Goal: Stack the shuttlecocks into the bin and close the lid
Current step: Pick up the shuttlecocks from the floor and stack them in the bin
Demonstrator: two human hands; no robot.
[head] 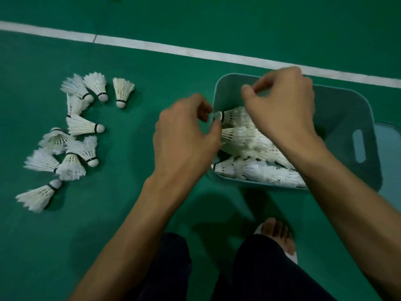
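A teal plastic bin [338, 101] stands open on the green floor at the right, with several white shuttlecocks [249, 144] lying in its near half. My left hand [184, 135] is at the bin's left rim, thumb and fingers pinched on the cork of one shuttlecock [230, 116] that lies over the rim pointing left. My right hand [282, 105] hovers over the bin, fingers curled near the feathers of that shuttlecock; I cannot tell whether it touches them. Several loose shuttlecocks [84, 127] lie scattered on the floor at the left.
A white court line [173, 49] runs diagonally across the floor behind the bin. A pale teal lid [390, 148] lies partly under the bin's right side. My dark trouser legs and a foot [280, 235] are at the bottom, close to the bin's front.
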